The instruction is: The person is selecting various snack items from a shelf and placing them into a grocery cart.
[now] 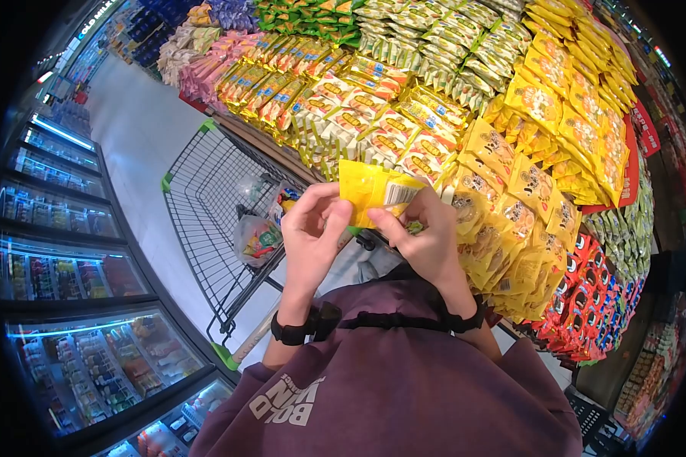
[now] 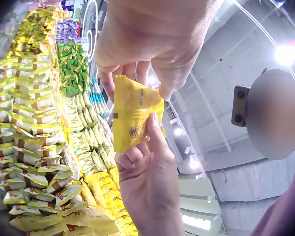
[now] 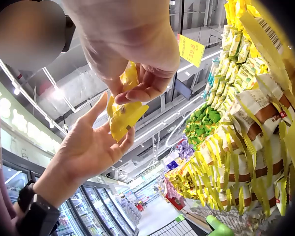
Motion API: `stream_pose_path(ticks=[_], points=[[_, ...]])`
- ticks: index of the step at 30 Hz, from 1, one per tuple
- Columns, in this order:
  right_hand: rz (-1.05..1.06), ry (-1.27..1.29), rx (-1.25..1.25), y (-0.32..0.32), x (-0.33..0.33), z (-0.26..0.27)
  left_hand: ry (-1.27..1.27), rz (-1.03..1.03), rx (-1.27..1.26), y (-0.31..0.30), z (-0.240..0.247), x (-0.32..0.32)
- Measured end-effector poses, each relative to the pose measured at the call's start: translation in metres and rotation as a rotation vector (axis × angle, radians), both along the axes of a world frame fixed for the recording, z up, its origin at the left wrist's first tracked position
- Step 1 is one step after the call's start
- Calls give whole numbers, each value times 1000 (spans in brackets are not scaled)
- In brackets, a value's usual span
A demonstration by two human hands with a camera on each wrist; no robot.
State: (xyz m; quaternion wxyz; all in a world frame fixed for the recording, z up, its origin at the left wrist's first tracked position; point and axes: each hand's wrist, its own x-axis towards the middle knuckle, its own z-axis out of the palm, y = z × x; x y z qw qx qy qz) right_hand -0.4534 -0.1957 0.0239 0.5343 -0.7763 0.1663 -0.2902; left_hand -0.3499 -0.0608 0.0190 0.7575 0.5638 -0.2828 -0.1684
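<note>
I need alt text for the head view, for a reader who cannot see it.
A person's left hand and right hand pinch a yellow packet beside a shopping cart. Colourful packets fill the display ahead; lit glass-fronted fridges line the left side.

Packet point(image 1: 364, 181) is yellow, barcode point(image 1: 399, 195) has black-and-white stripes. Shirt point(image 1: 427, 381) is dull purple, lettering point(image 1: 291, 402) white. Wristbands point(image 1: 290, 333) are black. Cart point(image 1: 206, 175) is dark wire grid, green corners point(image 1: 224, 356). Green packs point(image 1: 309, 29), pink packs point(image 1: 209, 75). Price sign point(image 3: 191, 50) is yellow, print red. Floor point(image 1: 133, 114) reads pale bluish grey.
</note>
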Motion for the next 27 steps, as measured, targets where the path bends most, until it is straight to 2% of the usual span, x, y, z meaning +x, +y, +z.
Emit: stream_pose_path(ticks=[5,8,14,17,20,21,23,24,27], points=[[52,-34,148,1,1,4,-81,-46,52,-2,5,-1],[84,-68,213,3,2,5,-11,-63,51,-2,8,-2],[94,100,213,-1,-3,5,21,-63,72,-1,6,-1],[146,-153,121,1,4,-1,-165,-32,137,3,4,6],[188,-260,-168,-6,9,-8,-348,-27,32,4,-6,17],[197,-253,-195,-8,8,-8,-333,19,33,2,-1,14],[217,-240,-248,-11,6,-6,-468,48,48,5,-4,17],[247,-172,-174,-14,3,-6,-535,65,56,6,-6,19],[262,-83,148,-11,-4,-6,-513,105,54,7,-5,16]])
